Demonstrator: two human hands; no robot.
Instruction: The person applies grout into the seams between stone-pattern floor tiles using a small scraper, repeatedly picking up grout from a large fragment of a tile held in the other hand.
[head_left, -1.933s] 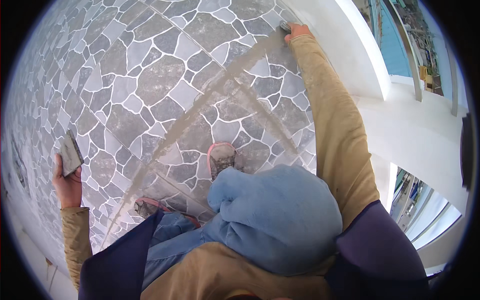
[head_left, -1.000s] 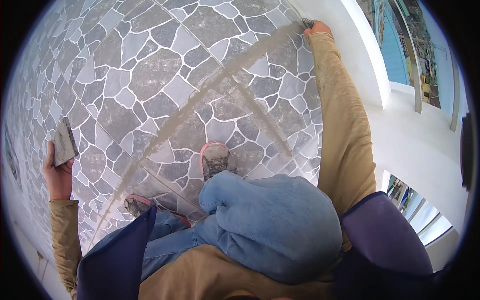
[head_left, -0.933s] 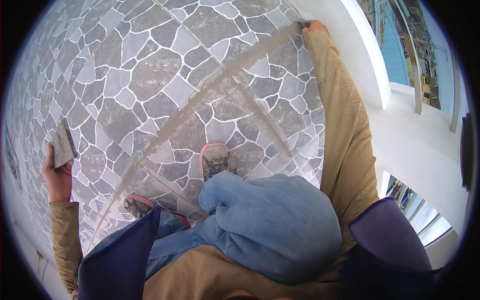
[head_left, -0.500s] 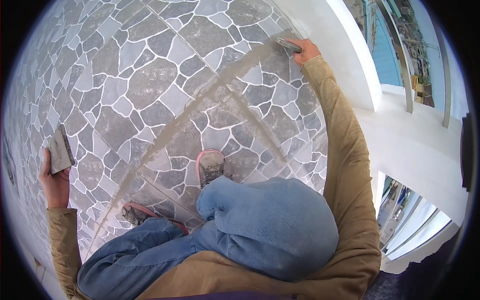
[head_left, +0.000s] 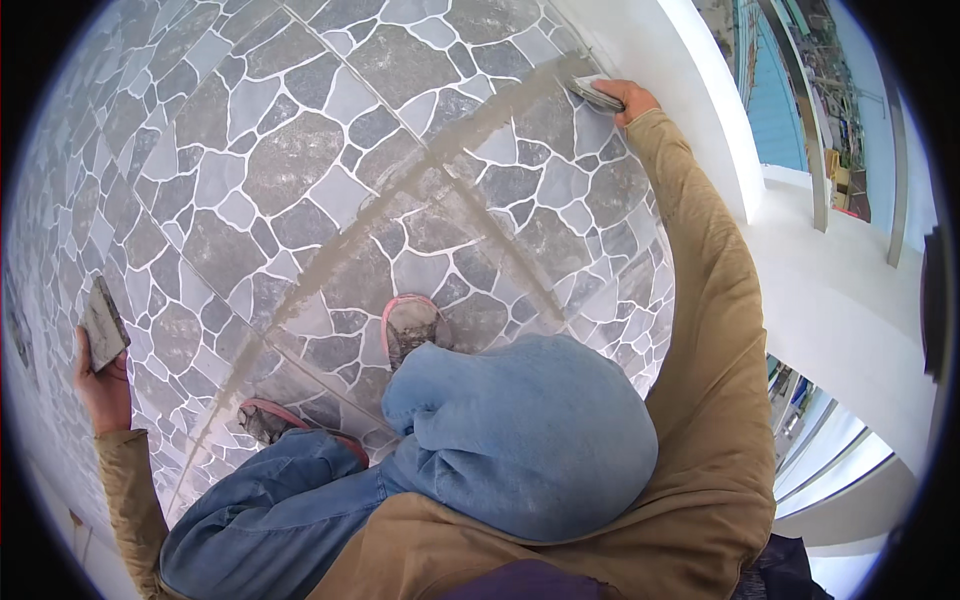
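Note:
At the left, my left hand point(head_left: 105, 392) is closed around the lower edge of a flat, rectangular grey slab point(head_left: 102, 328) smeared with pale paste, held above the floor. At the upper right my reaching right hand point(head_left: 632, 98) grips a thin, flat grey spreader point(head_left: 598, 94). The spreader is at the far end of a wet grey-brown band of mortar point(head_left: 345, 248) smeared along a joint between stone-patterned tiles point(head_left: 300, 155). A shorter mortar band point(head_left: 495, 235) branches off toward the lower right. Whether the spreader presses on the tile is hard to tell.
A low white wall point(head_left: 690, 110) with metal railing posts point(head_left: 810, 130) borders the floor at the right. My two dirty shoes point(head_left: 410, 328) stand near the mortar bands, and my bent knee point(head_left: 530, 430) in jeans fills the lower middle.
My right hand and the spreader have shifted slightly right, toward the white wall. My left hand and its slab appear slightly lower and farther left; the whole view has shifted a little.

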